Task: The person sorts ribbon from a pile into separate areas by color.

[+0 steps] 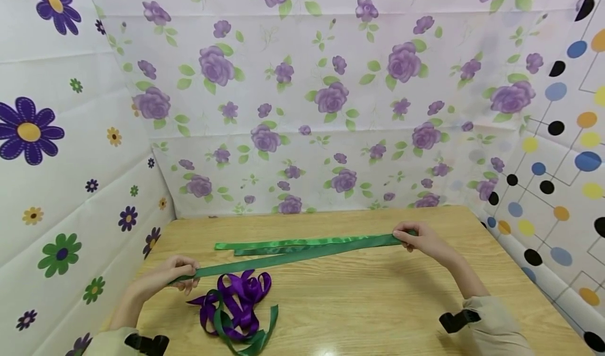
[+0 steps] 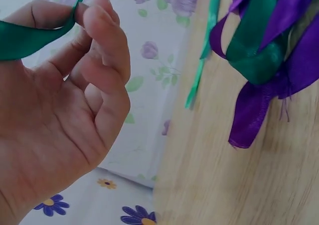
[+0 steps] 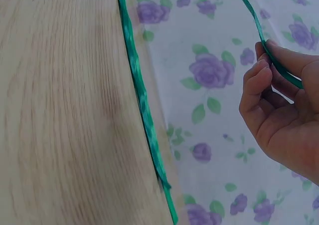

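A dark green ribbon (image 1: 293, 254) is stretched between both hands above the table, sloping up to the right in the head view. My left hand (image 1: 165, 274) pinches its left end, and a short tail (image 2: 27, 41) lies across that hand in the left wrist view. At the other end, my right hand (image 1: 423, 240) pinches the ribbon between thumb and fingers. Behind it lie a bright green ribbon (image 1: 255, 244) and another dark green strip (image 1: 264, 251), both laid out lengthwise. Close to the left hand is a tangled heap of purple ribbon (image 1: 246, 306) with a dark green ribbon (image 1: 259, 340) looped through it.
The wooden table (image 1: 368, 303) carries all the ribbons. Purple-rose cloth (image 1: 302, 172) hangs along its back edge. A daisy-print cloth (image 1: 90, 151) stands at the left and a dotted cloth (image 1: 562, 203) at the right. Black wrist cameras (image 1: 458, 321) sit at both sleeves.
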The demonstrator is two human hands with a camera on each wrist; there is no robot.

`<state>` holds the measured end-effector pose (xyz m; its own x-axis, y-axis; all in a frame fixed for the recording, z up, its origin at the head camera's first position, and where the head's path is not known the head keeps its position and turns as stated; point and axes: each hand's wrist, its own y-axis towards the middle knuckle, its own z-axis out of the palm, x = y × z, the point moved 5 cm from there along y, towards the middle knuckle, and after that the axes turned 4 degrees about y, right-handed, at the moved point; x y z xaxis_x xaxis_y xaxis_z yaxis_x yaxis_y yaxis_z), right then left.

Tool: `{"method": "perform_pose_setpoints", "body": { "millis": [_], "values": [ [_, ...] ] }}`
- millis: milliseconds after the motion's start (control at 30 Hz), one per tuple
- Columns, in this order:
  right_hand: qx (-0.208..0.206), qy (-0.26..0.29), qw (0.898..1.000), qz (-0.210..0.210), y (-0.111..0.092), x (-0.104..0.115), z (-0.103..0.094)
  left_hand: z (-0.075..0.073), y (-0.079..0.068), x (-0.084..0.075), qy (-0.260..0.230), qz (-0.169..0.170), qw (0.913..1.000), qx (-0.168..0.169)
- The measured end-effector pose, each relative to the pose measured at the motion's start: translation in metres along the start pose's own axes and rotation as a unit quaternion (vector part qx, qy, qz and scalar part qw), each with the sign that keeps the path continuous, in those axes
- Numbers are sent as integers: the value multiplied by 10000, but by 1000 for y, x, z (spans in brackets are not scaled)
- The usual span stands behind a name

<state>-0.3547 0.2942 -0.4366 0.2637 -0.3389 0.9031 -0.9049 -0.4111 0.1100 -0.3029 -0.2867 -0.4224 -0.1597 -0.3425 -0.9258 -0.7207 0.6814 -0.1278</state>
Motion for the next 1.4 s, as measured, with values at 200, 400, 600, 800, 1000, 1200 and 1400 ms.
{"method": "perform_pose_setpoints", "body": {
  "millis": [200, 400, 600, 800, 1000, 1200, 1400],
  "values": [
    [-218, -198, 9991, 300, -7, -23, -18, -7, 14, 16, 171, -503, 9976, -434],
    [-671, -312, 9957, 551, -11, -41, -29, -15, 29, 36, 333, -803, 9908, -1035],
    [-1057, -274, 9899, 902, -12, -55, -36, -16, 42, 51, 174, -976, 9810, -1668],
    [-1227, 117, 9848, 1220, -12, -68, -39, -14, 53, 57, 372, -1002, 9801, -1671],
    [-1270, 281, 9787, 1586, -13, -79, -37, -11, 62, 58, 270, -1231, 9772, -1710],
    [-1444, -117, 9700, 1950, -12, -90, -37, -12, 67, 62, 352, -1887, 9518, -2394],
    [-1473, -218, 9657, 2129, -9, -99, -40, -12, 70, 68, 437, -2107, 9422, -2570]
  ]
}}
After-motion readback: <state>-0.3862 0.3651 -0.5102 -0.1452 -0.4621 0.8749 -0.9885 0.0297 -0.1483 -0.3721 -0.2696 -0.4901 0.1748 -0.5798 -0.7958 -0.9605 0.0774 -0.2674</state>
